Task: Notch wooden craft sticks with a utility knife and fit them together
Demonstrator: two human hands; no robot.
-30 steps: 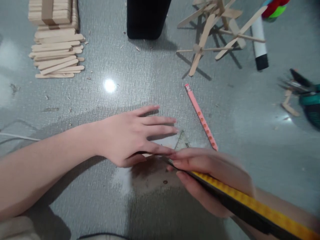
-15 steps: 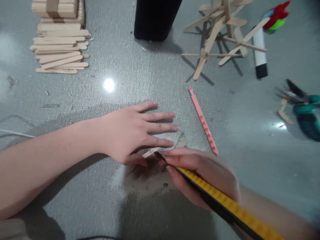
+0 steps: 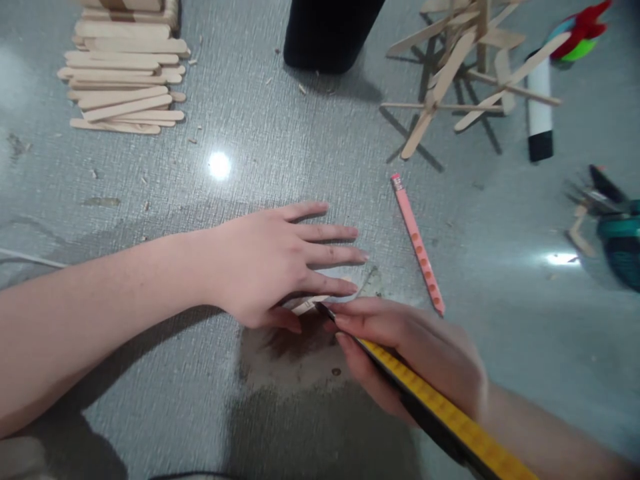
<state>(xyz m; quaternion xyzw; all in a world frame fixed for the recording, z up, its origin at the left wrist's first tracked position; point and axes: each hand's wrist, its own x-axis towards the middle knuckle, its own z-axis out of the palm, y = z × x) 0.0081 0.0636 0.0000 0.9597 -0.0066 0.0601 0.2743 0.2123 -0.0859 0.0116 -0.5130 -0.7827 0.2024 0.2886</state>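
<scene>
My left hand (image 3: pixel 280 263) lies spread on the grey table, its thumb and index finger on either side of a small popsicle stick (image 3: pixel 304 306) with pencil marks. Part of that stick is hidden under the hand. In my right hand (image 3: pixel 415 347) is a yellow and black utility knife (image 3: pixel 425 393), held like a pen. Its dark blade tip touches or nearly touches the stick beside the left index finger. A pink pencil (image 3: pixel 418 243) rests on the table to the right of my left fingertips.
Loose popsicle sticks (image 3: pixel 125 83) are piled at the upper left, by a banded bundle. A black container (image 3: pixel 333 33) stands at the back. Right of it are a stick structure (image 3: pixel 445 73), a white tube (image 3: pixel 540 100), a red-and-green object (image 3: pixel 583 33) and green-handled pliers (image 3: pixel 620 233).
The view has shifted slightly, so most things on the table appear a little farther right. Both hands keep nearly the same pose, with the knife blade still at the stick.
</scene>
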